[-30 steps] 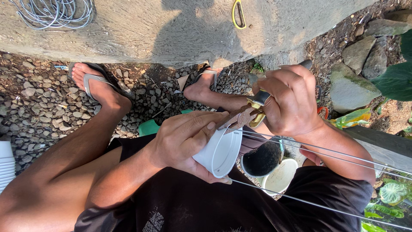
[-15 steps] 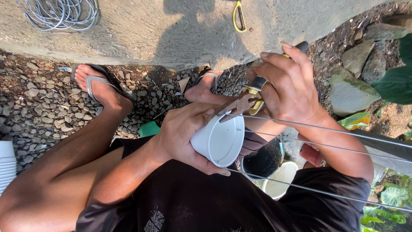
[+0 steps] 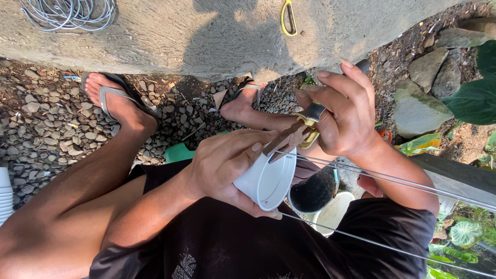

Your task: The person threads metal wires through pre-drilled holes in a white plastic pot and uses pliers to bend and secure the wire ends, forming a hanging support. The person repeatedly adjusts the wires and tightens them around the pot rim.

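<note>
My left hand (image 3: pixel 225 163) grips a small white plastic cup (image 3: pixel 268 181) by its side, the mouth facing right. My right hand (image 3: pixel 343 116) holds pliers (image 3: pixel 294 135) with yellow-lined handles, their jaws at the cup's rim. Two thin steel wires (image 3: pixel 392 181) run from the rim off to the lower right, and a third wire leaves the cup's underside. I sit with both legs out, feet in sandals on gravel.
A concrete slab (image 3: pixel 206 36) lies beyond my feet, with a wire coil (image 3: pixel 70 13) and a yellow-handled tool (image 3: pixel 289 15) on it. A dark soil-filled pot (image 3: pixel 312 191) and another white cup (image 3: pixel 333 212) sit below the hands. Stones and green leaves stand at right; stacked white cups (image 3: pixel 5 196) at left.
Both hands with cup and pliers have shifted slightly up and right in view. The right hand's fingers have spread more around the plier handles.
</note>
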A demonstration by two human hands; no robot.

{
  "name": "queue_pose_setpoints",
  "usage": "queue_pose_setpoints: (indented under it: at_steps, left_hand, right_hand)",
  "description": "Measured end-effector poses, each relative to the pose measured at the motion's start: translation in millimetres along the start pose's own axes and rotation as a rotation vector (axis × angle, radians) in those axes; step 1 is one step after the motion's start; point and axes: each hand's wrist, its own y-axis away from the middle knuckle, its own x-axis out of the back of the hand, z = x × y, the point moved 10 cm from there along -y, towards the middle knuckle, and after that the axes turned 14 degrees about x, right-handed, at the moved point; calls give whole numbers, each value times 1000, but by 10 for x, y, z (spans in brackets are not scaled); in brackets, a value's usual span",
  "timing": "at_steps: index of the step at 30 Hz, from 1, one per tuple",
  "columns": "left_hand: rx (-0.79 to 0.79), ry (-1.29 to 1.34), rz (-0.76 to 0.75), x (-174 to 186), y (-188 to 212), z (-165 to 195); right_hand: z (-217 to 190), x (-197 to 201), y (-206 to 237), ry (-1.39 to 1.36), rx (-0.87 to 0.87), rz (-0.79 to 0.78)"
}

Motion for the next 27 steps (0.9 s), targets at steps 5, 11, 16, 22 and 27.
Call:
queue_pose_setpoints:
  at_steps: [5, 11, 16, 22, 27]
  left_hand:
    - [-5, -17, -5, 0, -7, 29]
    - [-29, -8, -20, -2, -13, 17]
    - [-5, 29, -27, 1, -17, 1]
    - [36, 69, -5, 12, -42, -6]
    - [40, 74, -4, 1, -47, 1]
  right_hand:
    - [-30, 68, -24, 38, 44, 48]
    - [-34, 55, -35, 58, 61, -19]
    - [-26, 66, -44, 62, 57, -17]
    - [-53, 95, -68, 138, 87, 7]
    - [-37, 79, -82, 110, 67, -15]
